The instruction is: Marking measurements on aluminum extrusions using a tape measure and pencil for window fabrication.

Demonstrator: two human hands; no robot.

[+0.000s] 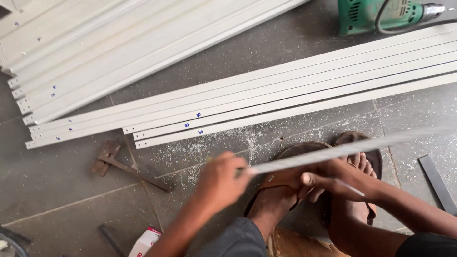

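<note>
— Two hands on one strip, is that right?

— Yes. The left hand (220, 182) has its fingers curled tight round the near end of a long pale metal strip (342, 148), which is blurred and runs off up and to the right from those fingers. The right hand (333, 180) sits just beside it along the strip, fingers bent in under it; whether they actually clamp the strip I cannot tell. A thin pale stick, perhaps a pencil (350, 188), shows at the right fingers.

— What lies under the fingers?

— The person's own feet in brown sandals (290, 178), directly below both hands, on a grey floor (57, 190) dusted with pale filings.

— And to the side?

— Left of the left fingers, a rusty hammer (124, 166) lies flat on the floor. Below and left, a small white and red box (145, 242). Right of the right hand, a dark flat bar (438, 183).

— Beyond the fingers?

— A row of long white bars (285, 102) laid side by side, some with small blue marks near their ends. Farther still, up and left, a second stack of white profiles (95, 52); up and right, a green power drill (381, 14) with its cable.
</note>
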